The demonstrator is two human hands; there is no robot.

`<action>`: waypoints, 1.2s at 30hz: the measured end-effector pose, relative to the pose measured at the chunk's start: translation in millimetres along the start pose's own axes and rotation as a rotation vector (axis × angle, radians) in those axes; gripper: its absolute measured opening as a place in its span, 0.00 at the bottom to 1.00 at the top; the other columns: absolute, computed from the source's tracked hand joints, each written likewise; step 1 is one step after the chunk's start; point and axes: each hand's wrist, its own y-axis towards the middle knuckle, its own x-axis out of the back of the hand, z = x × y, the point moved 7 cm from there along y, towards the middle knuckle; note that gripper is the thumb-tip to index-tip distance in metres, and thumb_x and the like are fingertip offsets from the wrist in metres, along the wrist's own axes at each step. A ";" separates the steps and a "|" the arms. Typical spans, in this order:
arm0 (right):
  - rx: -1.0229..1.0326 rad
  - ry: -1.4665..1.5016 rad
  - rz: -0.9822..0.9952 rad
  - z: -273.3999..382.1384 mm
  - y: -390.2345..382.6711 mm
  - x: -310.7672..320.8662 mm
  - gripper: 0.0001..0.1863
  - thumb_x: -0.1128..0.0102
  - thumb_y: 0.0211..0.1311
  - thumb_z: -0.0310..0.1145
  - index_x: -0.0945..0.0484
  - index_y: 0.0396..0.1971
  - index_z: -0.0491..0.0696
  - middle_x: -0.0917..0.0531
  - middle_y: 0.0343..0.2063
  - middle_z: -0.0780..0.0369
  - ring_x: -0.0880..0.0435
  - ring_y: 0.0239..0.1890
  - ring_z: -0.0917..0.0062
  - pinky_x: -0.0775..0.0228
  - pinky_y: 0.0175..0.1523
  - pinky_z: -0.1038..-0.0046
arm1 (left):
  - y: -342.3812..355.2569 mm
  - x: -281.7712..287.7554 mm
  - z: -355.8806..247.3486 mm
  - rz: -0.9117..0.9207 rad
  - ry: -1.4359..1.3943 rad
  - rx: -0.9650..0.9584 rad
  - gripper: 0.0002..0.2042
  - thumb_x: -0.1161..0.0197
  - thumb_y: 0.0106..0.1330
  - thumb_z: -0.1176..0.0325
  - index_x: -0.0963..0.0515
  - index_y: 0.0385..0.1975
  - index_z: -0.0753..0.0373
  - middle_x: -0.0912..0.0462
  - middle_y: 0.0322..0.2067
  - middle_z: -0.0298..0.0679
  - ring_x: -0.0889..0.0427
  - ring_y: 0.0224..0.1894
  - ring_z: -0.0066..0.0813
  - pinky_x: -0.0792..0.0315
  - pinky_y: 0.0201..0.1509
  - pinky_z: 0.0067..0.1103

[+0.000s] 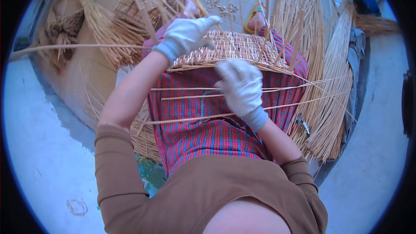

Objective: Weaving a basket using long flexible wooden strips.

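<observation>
A partly woven wicker piece (242,45) lies across my lap, with upright stakes rising from its far side and a bent rim along its near edge. My left hand (184,37), in a white knitted glove, is over its left end. The index finger points right and the thumb stands apart, with nothing visible between them. My right hand (239,86), gloved too, hovers by the near rim, its fingers smeared by motion; whether they grip a strand I cannot tell. Several loose canes (190,120) run crosswise over the red checked cloth (182,136), some passing beneath my right hand.
Long bundles of cane (336,99) lie to my right, and a tied bundle (97,21) is at the far left. Another woven piece (143,6) sits beyond my left hand. A small tool (303,125) rests on the right-hand canes. Cut scraps (219,0) litter the floor ahead.
</observation>
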 end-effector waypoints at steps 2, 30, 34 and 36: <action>0.102 0.296 0.293 33.0 -5.2 -22.8 0.27 0.24 0.48 0.40 0.18 0.52 0.54 0.18 0.41 0.62 0.17 0.47 0.64 0.25 0.52 0.60 | 3.4 -5.0 2.5 0.013 -0.006 -0.097 0.33 0.27 0.59 0.52 0.31 0.64 0.54 0.12 0.44 0.44 0.12 0.45 0.45 0.25 0.53 0.38; -0.371 -0.039 0.166 -57.5 -80.2 61.3 0.20 0.34 0.60 0.26 0.14 0.53 0.57 0.15 0.29 0.62 0.14 0.30 0.67 0.22 0.33 0.67 | 21.0 0.4 -25.6 0.124 0.319 -0.243 0.38 0.60 0.76 0.38 0.47 0.76 0.61 0.20 0.60 0.51 0.15 0.54 0.41 0.24 0.59 0.32; -0.301 -0.009 0.177 -59.1 -74.5 34.8 0.21 0.35 0.61 0.25 0.15 0.54 0.57 0.16 0.28 0.61 0.15 0.29 0.66 0.23 0.32 0.65 | 25.9 -29.1 -27.8 0.676 0.071 -0.074 0.33 0.49 0.73 0.65 0.49 0.78 0.42 0.15 0.52 0.49 0.12 0.47 0.46 0.19 0.49 0.35; -0.238 0.059 0.228 -55.9 -89.0 9.7 0.23 0.37 0.61 0.25 0.17 0.56 0.59 0.19 0.25 0.61 0.16 0.27 0.65 0.24 0.31 0.64 | 22.5 -24.2 -63.4 0.852 0.083 -0.086 0.37 0.47 0.69 0.75 0.46 0.77 0.39 0.16 0.54 0.48 0.15 0.54 0.51 0.21 0.54 0.40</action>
